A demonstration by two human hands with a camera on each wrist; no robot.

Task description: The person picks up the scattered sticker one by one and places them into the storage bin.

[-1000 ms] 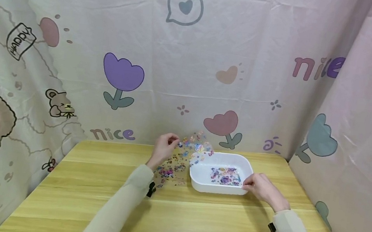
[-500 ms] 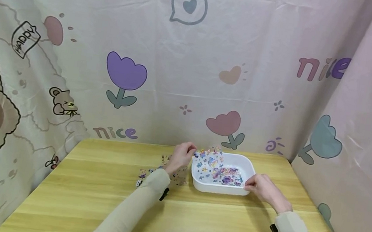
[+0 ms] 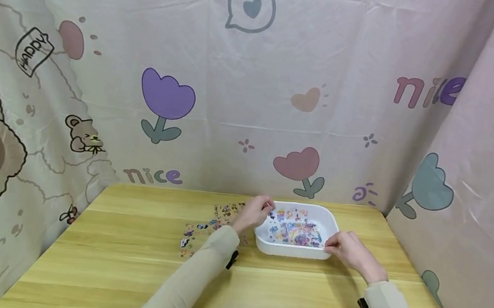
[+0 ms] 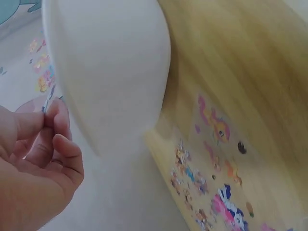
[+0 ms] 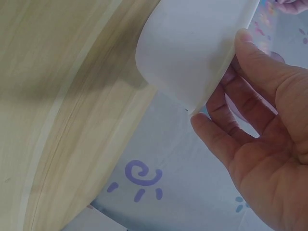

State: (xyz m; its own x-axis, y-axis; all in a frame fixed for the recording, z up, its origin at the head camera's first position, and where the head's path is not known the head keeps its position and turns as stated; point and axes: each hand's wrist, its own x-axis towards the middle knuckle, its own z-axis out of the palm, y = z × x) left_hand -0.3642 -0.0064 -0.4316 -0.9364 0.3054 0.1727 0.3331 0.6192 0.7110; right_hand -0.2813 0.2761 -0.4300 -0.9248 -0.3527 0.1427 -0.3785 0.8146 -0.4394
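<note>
My left hand (image 3: 254,212) has thumb and forefinger together, and between them it pinches the edge of a clear sticker sheet (image 3: 289,215). This sheet is over the white box (image 3: 292,252), reaching inward from its left side; I cannot tell if its lower part already touches what lies inside. My right hand (image 3: 351,251) holds the rim at the near right corner, with thumb and fingers clamped on it. In the bottom of the box there are other colourful stickers (image 3: 311,238), and the prints overlap so much that I cannot count the sheets.

To the left of the box, partly behind my left arm, more sheets (image 3: 202,226) lie flat on the wooden table (image 3: 120,262). At the far side hangs a printed cloth (image 3: 238,80).

I think the thin sheet is the weak point. Because I hold it only at one edge, it could bend or catch on the rim, and then rest half outside. If my fingers release too early, it could slip down on the left side. My left sleeve (image 3: 193,277) passes near the sheets on the table, so a careless pull could drag them. If my right hand presses too hard, the box could tilt.
</note>
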